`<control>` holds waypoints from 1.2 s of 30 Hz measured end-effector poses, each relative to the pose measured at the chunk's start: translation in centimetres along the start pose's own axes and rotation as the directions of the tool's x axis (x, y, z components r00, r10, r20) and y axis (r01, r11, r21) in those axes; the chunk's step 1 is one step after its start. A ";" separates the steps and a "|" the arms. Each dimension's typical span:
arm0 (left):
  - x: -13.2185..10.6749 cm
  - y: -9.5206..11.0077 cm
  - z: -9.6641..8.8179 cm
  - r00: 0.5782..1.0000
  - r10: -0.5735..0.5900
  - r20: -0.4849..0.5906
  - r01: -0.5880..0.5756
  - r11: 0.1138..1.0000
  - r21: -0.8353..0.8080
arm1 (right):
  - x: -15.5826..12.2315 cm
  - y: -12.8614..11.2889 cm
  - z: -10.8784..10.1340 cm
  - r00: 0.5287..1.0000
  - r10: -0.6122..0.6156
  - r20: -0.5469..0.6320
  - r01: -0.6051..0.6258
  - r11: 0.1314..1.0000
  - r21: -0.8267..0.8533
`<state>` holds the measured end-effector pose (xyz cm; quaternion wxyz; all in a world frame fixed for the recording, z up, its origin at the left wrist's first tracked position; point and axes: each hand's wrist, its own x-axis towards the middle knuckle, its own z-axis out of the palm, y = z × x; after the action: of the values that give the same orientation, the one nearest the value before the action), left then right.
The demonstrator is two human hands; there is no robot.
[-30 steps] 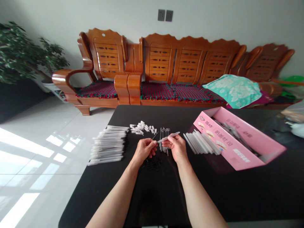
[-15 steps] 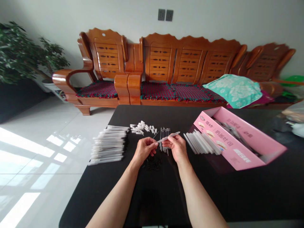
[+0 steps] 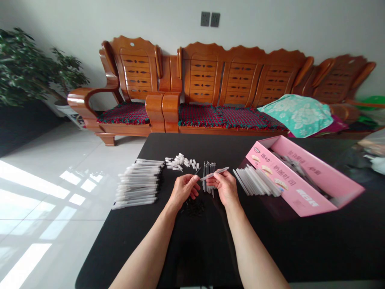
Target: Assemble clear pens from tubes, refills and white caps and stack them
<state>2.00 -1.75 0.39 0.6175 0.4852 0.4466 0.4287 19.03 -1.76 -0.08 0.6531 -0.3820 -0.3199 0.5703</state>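
Note:
My right hand [image 3: 226, 188] is closed on a translucent white pen barrel [image 3: 221, 171], its pointed end towards the right. Close to the barrel's left end is my left hand [image 3: 185, 188], thumb and forefinger pinched; anything between them is too small to make out. Thin pen refills [image 3: 209, 165] lie behind and between the hands. A heap of small black plugs [image 3: 194, 208] sits below my left hand. White pen caps [image 3: 180, 161] are scattered farther back. To the left, many white pens with dark ends [image 3: 138, 182] lie in a stack. More white barrels [image 3: 255, 180] lie right of my right hand.
A pink printed box [image 3: 288, 184] stands on the right of the black table [image 3: 270, 249], with dark and grey items inside. Clear plastic bags [image 3: 374, 154] rest at the far right. Beyond the table is a wooden sofa [image 3: 201, 80] with a turquoise cloth [image 3: 300, 114].
The barrel in my right hand has shifted slightly right. My left fingertips, earlier at its left end, now show a small gap from it.

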 end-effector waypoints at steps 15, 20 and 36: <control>-0.5 -0.1 0.4 0.987 0.163 0.015 -0.159 0.936 0.313 | 0.1 0.1 -0.2 0.999 0.027 -0.030 -0.027 1.000 -0.002; -0.9 0.3 0.3 0.936 0.348 0.050 -0.311 0.753 0.579 | 0.2 0.1 -0.3 0.997 0.062 -0.051 -0.062 0.998 0.011; -0.2 -0.3 0.0 0.993 0.101 0.062 -0.112 0.972 0.205 | 0.1 0.3 -0.2 0.999 0.043 -0.028 -0.043 0.999 -0.007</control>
<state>1.96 -1.93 0.11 0.5509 0.5810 0.4464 0.3997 19.01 -1.65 -0.46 0.6434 -0.3992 -0.3049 0.5777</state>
